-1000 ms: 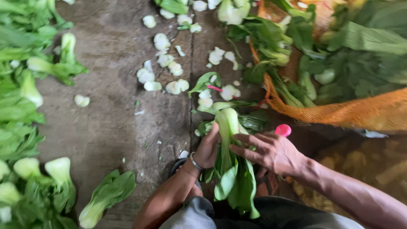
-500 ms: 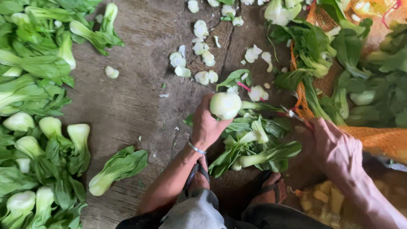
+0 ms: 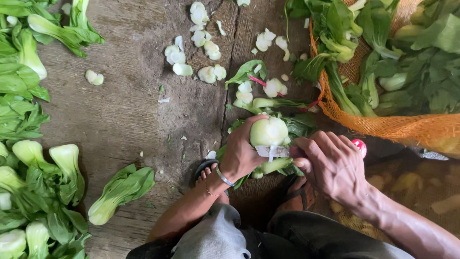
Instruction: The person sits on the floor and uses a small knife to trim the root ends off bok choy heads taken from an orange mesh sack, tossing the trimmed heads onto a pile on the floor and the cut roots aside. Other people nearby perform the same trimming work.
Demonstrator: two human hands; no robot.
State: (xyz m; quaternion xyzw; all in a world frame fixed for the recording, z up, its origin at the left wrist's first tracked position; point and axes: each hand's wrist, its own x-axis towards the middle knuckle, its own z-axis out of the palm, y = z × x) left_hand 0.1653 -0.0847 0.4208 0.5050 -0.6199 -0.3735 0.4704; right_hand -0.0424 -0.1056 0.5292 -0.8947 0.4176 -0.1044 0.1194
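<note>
Bok choy (image 3: 270,132) sits mid-frame, fat white end up at 12 o'clock, leaves hang down to 6. I see my left hand (image 3: 242,153) wrapped tight round it from 9 o'clock. Right hand (image 3: 330,165) closed on small knife (image 3: 272,151), pink handle (image 3: 359,146) at 3 o'clock. Blade lies flat across stalk, just under cut end. Right hand nearer blade.

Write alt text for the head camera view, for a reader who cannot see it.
Seen from above, a person's left hand grips a bok choy by its pale base while the right hand sets a small blade against it. Cut stem slices lie on the rough ground; trimmed heads are piled left, an orange mesh sack of greens right.
</note>
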